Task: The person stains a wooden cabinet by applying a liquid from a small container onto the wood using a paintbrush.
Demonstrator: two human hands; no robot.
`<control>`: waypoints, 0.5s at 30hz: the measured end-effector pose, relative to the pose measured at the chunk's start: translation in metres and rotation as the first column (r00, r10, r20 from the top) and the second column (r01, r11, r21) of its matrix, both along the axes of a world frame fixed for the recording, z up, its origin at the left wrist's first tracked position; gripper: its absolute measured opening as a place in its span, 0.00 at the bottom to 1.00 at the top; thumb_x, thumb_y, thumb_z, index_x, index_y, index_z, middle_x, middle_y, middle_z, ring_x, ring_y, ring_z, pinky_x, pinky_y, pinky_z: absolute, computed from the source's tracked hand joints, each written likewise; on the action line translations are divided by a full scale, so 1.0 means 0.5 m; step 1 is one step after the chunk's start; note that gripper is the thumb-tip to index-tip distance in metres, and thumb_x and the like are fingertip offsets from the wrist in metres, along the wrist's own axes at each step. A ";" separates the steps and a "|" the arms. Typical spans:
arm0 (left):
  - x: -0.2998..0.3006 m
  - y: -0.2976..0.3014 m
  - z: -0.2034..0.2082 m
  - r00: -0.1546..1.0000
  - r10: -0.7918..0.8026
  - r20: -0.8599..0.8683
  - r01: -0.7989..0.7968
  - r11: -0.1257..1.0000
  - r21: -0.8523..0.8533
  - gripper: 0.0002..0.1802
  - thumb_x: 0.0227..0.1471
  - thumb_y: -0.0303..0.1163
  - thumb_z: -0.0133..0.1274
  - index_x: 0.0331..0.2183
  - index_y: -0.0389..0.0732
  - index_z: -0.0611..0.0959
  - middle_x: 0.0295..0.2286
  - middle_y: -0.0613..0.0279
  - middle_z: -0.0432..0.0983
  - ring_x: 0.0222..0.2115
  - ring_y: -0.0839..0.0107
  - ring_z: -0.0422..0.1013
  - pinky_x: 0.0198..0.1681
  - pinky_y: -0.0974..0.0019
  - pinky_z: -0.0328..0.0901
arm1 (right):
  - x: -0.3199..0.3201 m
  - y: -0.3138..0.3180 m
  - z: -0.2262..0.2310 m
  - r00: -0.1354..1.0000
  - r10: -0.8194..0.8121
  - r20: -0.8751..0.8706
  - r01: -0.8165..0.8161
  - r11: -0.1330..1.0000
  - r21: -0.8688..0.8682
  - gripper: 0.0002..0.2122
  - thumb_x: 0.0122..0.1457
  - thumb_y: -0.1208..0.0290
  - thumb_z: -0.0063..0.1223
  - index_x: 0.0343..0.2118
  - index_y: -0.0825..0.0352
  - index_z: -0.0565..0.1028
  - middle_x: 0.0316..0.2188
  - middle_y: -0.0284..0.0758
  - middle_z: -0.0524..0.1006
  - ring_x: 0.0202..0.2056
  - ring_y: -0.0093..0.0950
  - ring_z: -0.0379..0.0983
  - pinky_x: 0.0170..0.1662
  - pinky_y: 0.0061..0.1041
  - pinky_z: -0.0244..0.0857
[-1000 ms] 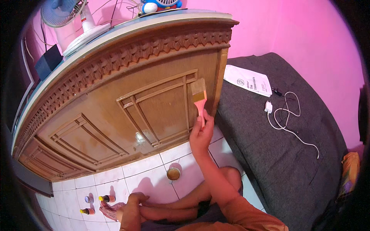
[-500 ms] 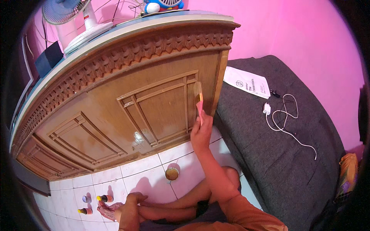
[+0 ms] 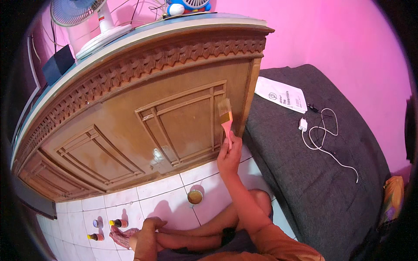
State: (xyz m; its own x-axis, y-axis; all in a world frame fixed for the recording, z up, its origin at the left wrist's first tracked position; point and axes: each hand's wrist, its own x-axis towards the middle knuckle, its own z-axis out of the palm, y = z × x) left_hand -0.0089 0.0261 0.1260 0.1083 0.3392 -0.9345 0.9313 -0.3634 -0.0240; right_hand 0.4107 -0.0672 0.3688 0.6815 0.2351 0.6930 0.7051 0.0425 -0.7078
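Note:
My right hand (image 3: pixel 229 155) is closed around the pink handle of a flat paintbrush (image 3: pixel 226 116). The bristles point up against, or very close to, the right side of a brown wooden cabinet front (image 3: pixel 183 126), beside its raised rectangular moulding. Whether they touch the wood is hard to tell. Wet, glossy patches show on the panel. My left hand (image 3: pixel 153 223) rests low by my crossed legs with its fingers loosely extended, holding nothing. On the tiles between my legs and the cabinet stands a small round tub of brownish liquid (image 3: pixel 194 197).
Two small bottles with yellow caps, one nearer the cabinet (image 3: pixel 119 223) and one further left (image 3: pixel 96 237), stand near a small jar (image 3: pixel 96 223). A dark grey mattress (image 3: pixel 313 174) borders the right, bearing a white pouch (image 3: pixel 282 95) and a charger cable (image 3: pixel 324 148). A fan (image 3: pixel 102 30) stands on the cabinet top.
My right hand and the brush have moved slightly downward on the panel, and the brush has turned so its flat side shows more. My left hand has stayed put.

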 end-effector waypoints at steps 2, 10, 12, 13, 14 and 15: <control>-0.006 -0.001 0.002 1.000 0.006 -0.003 -0.006 1.000 0.006 0.36 0.55 0.64 0.42 0.39 0.40 0.86 0.40 0.54 0.81 0.41 0.58 0.76 0.47 0.56 0.67 | 0.003 0.007 0.022 0.999 0.029 0.021 -0.031 0.996 0.085 0.12 0.65 0.73 0.45 0.47 0.74 0.68 0.39 0.46 0.71 0.41 0.40 0.71 0.46 0.32 0.65; 0.003 -0.004 -0.010 0.999 0.015 0.032 -0.016 1.000 0.013 0.36 0.55 0.63 0.42 0.40 0.40 0.86 0.40 0.54 0.81 0.41 0.58 0.76 0.47 0.56 0.68 | 0.012 -0.003 0.026 0.994 0.056 -0.096 -0.047 0.995 0.090 0.13 0.65 0.72 0.45 0.48 0.75 0.69 0.41 0.47 0.72 0.44 0.39 0.71 0.49 0.32 0.64; -0.010 -0.002 -0.035 0.998 0.002 0.062 -0.004 0.999 0.041 0.36 0.55 0.63 0.42 0.40 0.40 0.86 0.40 0.53 0.81 0.41 0.58 0.76 0.46 0.56 0.68 | 0.013 -0.007 0.033 0.993 0.046 -0.112 -0.031 0.991 0.132 0.13 0.66 0.71 0.45 0.48 0.74 0.68 0.42 0.46 0.73 0.46 0.35 0.71 0.50 0.30 0.64; -0.030 -0.005 -0.055 0.997 -0.015 0.070 0.010 0.998 0.063 0.36 0.55 0.63 0.42 0.40 0.39 0.86 0.39 0.53 0.81 0.40 0.58 0.76 0.46 0.56 0.68 | 0.013 0.001 0.047 0.992 0.056 -0.113 -0.043 0.993 0.112 0.13 0.65 0.71 0.46 0.47 0.74 0.69 0.42 0.46 0.73 0.45 0.35 0.72 0.50 0.30 0.64; -0.074 0.000 -0.077 0.995 -0.041 0.086 0.030 0.992 0.122 0.36 0.55 0.63 0.42 0.40 0.39 0.86 0.39 0.53 0.81 0.40 0.58 0.77 0.45 0.56 0.68 | 0.003 0.013 0.061 0.990 0.080 -0.120 -0.067 0.992 0.107 0.12 0.65 0.71 0.46 0.47 0.74 0.70 0.42 0.46 0.74 0.45 0.36 0.72 0.49 0.30 0.65; -0.059 0.000 -0.083 0.988 -0.093 0.123 0.071 0.983 0.168 0.37 0.55 0.63 0.43 0.39 0.38 0.85 0.38 0.53 0.81 0.39 0.58 0.77 0.45 0.57 0.68 | 0.012 0.012 0.054 0.991 0.070 -0.114 -0.058 0.993 0.107 0.12 0.65 0.71 0.46 0.47 0.74 0.70 0.42 0.46 0.74 0.45 0.36 0.72 0.49 0.30 0.65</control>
State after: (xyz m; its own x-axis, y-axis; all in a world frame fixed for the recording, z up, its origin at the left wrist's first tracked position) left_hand -0.0386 0.0264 0.0847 0.2587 0.4706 -0.8436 0.8975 -0.4400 0.0299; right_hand 0.4169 -0.0613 0.3959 0.7452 0.2123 0.6322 0.6113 0.1615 -0.7748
